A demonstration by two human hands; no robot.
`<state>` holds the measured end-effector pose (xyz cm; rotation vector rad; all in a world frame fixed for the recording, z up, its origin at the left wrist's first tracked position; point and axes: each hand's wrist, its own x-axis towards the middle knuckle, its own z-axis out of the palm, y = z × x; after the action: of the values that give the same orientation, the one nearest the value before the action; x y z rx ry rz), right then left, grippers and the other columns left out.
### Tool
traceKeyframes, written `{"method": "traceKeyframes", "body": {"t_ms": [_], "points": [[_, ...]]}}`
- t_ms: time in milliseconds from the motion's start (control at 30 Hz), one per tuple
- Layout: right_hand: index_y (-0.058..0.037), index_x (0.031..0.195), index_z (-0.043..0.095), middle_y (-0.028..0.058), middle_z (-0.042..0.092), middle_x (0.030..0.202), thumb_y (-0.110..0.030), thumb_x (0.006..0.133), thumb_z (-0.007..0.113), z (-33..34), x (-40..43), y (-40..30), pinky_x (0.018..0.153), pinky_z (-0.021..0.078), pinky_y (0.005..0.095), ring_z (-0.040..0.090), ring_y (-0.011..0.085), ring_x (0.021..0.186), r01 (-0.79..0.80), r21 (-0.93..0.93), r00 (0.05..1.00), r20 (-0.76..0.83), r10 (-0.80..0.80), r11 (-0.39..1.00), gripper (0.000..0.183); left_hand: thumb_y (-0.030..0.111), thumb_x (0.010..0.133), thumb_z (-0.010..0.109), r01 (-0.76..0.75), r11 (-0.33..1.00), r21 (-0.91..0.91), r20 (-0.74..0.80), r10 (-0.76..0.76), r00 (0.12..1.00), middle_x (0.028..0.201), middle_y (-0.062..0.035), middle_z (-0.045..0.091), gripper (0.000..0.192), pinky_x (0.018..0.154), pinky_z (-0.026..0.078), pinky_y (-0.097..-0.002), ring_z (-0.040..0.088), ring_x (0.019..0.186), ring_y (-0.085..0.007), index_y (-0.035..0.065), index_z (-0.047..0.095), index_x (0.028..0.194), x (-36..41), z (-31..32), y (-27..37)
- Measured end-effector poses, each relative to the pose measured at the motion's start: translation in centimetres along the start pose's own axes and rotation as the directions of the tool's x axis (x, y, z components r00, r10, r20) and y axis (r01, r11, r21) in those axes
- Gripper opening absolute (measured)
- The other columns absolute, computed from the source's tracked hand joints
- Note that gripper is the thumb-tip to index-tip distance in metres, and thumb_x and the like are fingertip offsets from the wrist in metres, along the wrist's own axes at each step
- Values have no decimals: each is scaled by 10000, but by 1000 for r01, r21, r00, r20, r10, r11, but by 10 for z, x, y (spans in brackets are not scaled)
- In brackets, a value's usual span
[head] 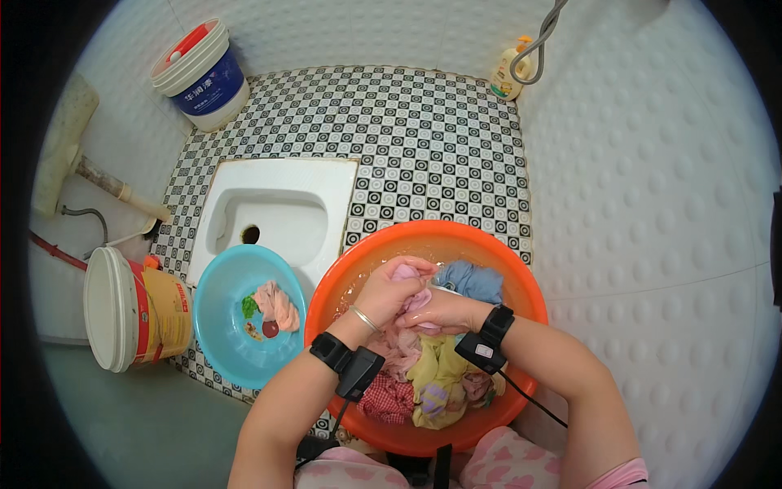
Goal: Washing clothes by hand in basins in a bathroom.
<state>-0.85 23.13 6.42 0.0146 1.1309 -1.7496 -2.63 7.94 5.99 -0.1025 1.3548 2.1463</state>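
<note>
Both hands are together over a large orange plastic basin [342, 244] with water and wet clothes in it. My left hand [391, 290] grips a bunched pink-lilac cloth [406, 273]. The lower part of the same cloth is held by my right hand [449, 313], just below and to the right. Under and around them lie a pale pink garment [400, 351], a yellow garment [440, 373], a red-checked cloth [385, 398] and a blue garment [470, 280]. Much of the cloth between my palms is hidden by my fingers.
A light-blue basin [214, 324] with a peach cloth [278, 305] in it stands on the left, overlapping a white squat toilet [287, 174]. Further left is a yellow-and-red bucket [162, 318]. A lidded paint bucket [204, 79], a pump bottle [507, 73] and a hanging grey hose [540, 46] are beyond.
</note>
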Motion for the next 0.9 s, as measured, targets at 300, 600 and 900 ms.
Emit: {"method": "traceKeyframes", "body": {"t_ms": [300, 600, 900], "points": [[-27, 943, 618, 52, 620, 814, -100, 843, 609, 14, 11, 7, 612, 448, 271, 574, 127, 752, 212, -313, 899, -308, -310, 926, 123, 41, 911, 547, -132, 985, 106, -169, 149, 974, 814, -53, 622, 125, 594, 512, -246, 596, 675, -116, 15, 600, 1022, 13, 9, -21], [-9, 1098, 629, 207, 669, 1019, -291, 883, 547, 7, 10, 26, 812, 495, 384, 634, 326, 935, -27, -733, 936, -257, -240, 679, 364, 280, 987, 491, 77, 967, 243, -316, 3, 949, 613, -11, 488, 295, 415, 371, -267, 435, 463, -102, 73, 492, 776, 7, 15, -27], [-37, 903, 683, 204, 679, 876, -313, 790, 602, 19, 21, 44, 741, 504, 417, 641, 383, 835, -217, -825, 924, -346, -163, 522, 308, 333, 967, 485, -76, 791, 607, -344, 348, 872, 641, -167, 545, 422, 543, 441, -394, 523, 507, -270, -25, 526, 747, -2, -9, -58]]}}
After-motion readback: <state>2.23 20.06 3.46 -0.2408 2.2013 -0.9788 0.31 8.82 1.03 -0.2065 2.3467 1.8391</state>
